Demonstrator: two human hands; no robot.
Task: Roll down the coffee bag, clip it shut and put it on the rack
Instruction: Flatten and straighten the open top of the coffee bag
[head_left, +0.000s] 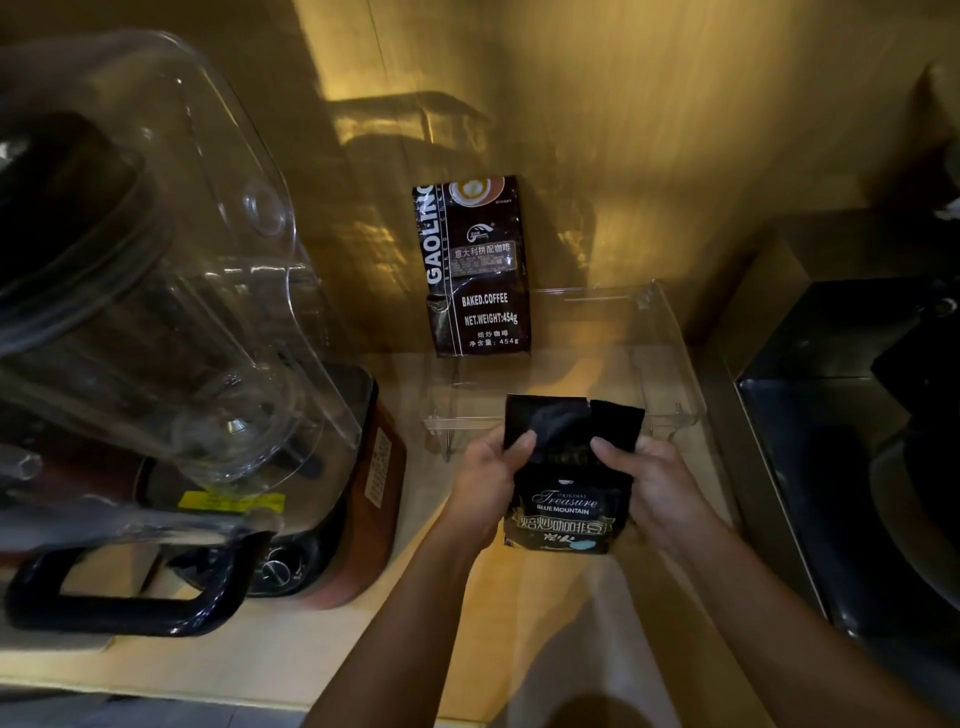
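Two hands, one bag, top edge away from the wearer

Item: coffee bag (569, 488), black, label facing up toward the camera. It is held in the air above the desk (322, 639), just in front of the clear rack (670, 364). Its long axis runs away from the person, bottom edge nearest the wrists and open top pointing at the rack. The top strip is flat, unrolled, with a small tear or notch near the middle of its edge.

Left hand (485, 483): clenched on the bag's left edge, thumb on the front face below the top strip, fingers behind and hidden.

Right hand (654, 483): clenched on the right edge in mirror fashion, thumb on the front at about the same height.

Governing relation: the free top strip lies beyond both thumbs, on the far side, roughly level across. Both hands are equally near it. By my reading the roll has to start at that far edge and turn down toward the thumbs, which must then give ground toward the label.

Clip: none seen in view.

Also present: a second bag (475, 270) standing against the back wall on the rack's left side; a blender (171, 322) at left, well apart.

Status: rolling not yet begun.
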